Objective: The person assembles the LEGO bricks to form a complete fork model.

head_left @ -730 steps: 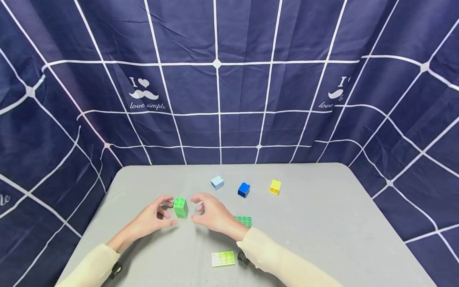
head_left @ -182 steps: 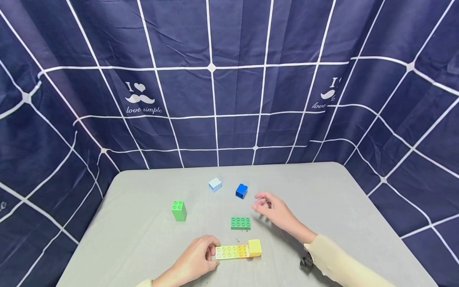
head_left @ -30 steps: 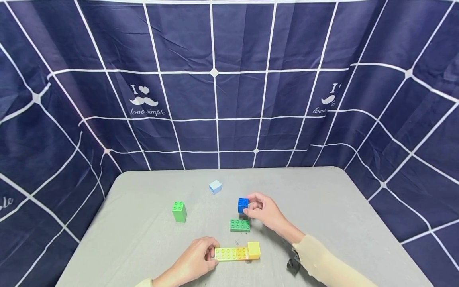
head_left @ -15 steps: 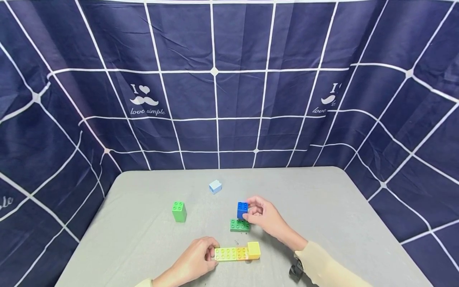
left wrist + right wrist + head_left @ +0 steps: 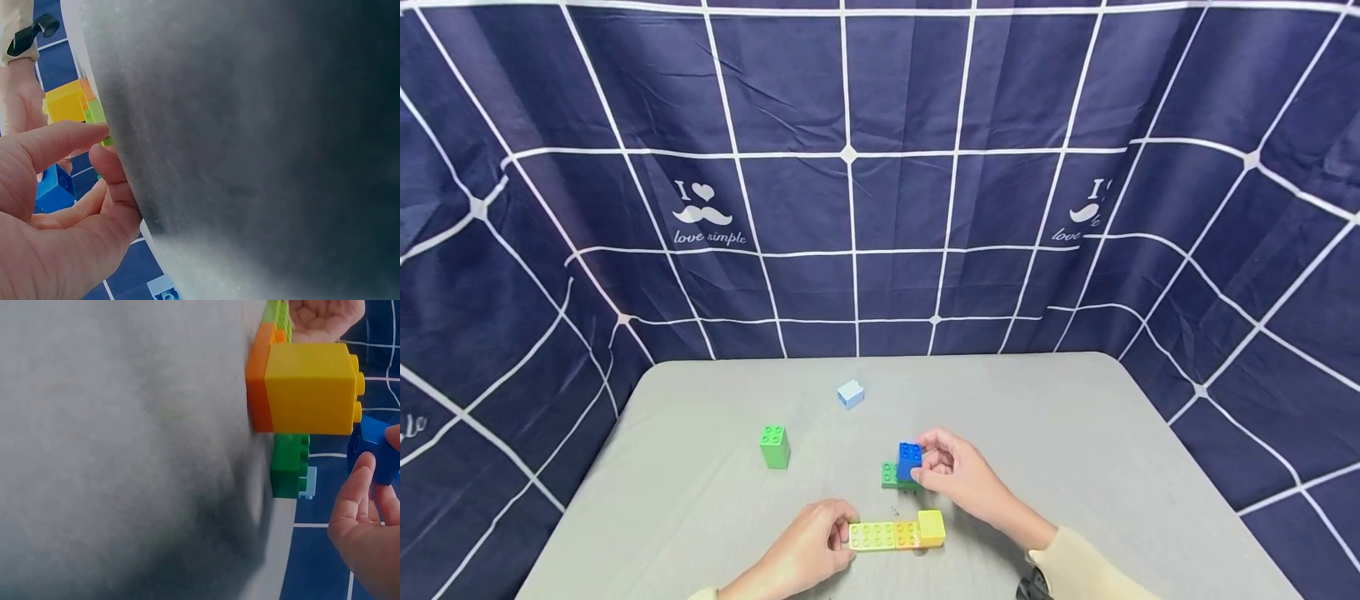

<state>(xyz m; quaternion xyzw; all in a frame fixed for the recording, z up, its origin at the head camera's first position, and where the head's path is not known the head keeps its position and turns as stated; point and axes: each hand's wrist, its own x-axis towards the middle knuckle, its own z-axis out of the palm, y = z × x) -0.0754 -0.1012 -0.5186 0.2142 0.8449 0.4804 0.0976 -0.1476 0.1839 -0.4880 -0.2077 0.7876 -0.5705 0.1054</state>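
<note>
Between thumb and fingers my right hand holds a blue brick, studs up. In the head view it overlaps the right part of a flat green brick; the right wrist view shows this blue brick raised clear above the green brick. My left hand pinches the left end of a flat lime brick lying on the table. An orange brick adjoins the lime brick's right end, with a yellow brick standing on the orange one's right part.
A tall light green brick stands on the grey table to the left. Farther back lies a light blue brick. A dark blue gridded curtain encloses the table's back and sides.
Over the last second my right hand brought the blue brick nearer, over the green one. My left hand stayed put. Earlier, the yellow brick came from the back onto the orange brick.
</note>
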